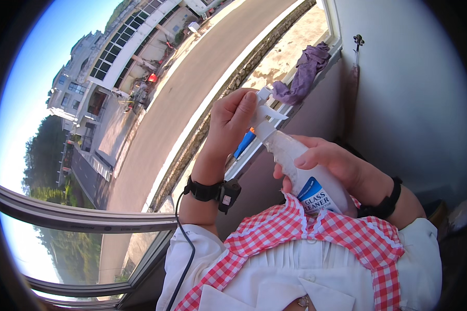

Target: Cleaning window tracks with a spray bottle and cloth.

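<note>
A translucent plastic spray bottle (286, 149) leans across my front, its white trigger head (265, 112) pointing up and to the left. My right hand (327, 159) is wrapped around the bottle's body, thumb on the near side. At the top, my left hand (235, 110) pinches the nozzle end of the spray head between thumb and curled fingers. The blue and white label (317, 198) bears writing. Just beyond the spray head, a crumpled purple cloth (305, 72) lies on the window sill (292, 112). A blue object with an orange tip (244, 144) also rests there, partly hidden by my left forearm.
Left of me is a sliding window frame (89, 221) with glass panes. Beyond the opening are a stone kerb, a road (171, 97) and buildings. A pale wall (404, 97) stands at the right. A black cable (185, 268) hangs from my left wrist strap.
</note>
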Motion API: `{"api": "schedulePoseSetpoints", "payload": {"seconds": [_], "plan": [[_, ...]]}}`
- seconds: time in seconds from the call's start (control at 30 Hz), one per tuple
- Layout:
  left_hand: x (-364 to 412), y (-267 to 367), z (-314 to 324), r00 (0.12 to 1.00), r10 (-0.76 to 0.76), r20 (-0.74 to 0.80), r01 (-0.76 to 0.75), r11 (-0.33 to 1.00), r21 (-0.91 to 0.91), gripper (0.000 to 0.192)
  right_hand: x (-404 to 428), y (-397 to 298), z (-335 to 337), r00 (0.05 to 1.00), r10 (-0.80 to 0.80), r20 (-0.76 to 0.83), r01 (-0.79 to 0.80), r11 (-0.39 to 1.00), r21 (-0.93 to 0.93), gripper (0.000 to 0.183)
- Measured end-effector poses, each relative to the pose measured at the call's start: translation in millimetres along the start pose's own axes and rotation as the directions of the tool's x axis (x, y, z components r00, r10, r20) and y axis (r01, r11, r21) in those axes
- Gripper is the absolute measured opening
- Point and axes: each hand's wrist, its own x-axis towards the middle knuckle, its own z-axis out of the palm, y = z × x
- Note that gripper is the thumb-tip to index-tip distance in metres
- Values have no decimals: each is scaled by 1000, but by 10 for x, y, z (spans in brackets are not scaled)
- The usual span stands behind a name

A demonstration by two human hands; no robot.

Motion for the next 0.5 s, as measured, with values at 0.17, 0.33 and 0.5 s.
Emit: {"api": "schedulePoseSetpoints", "payload": {"seconds": [0.17, 0.33, 0.5], "plan": [[-30, 85, 17, 979, 202, -32, -196, 971, 139, 27, -4, 25, -2, 999, -24, 32, 25, 999, -23, 60], [-107, 172, 18, 952, 304, -18, -288, 917, 276, 24, -21, 46, 49, 999, -16, 42, 17, 1000, -2, 58], [-87, 190, 33, 922, 388, 11, -358, 838, 412, 22, -23, 63, 29, 999, -21, 47, 21, 1000, 14, 57]]}}
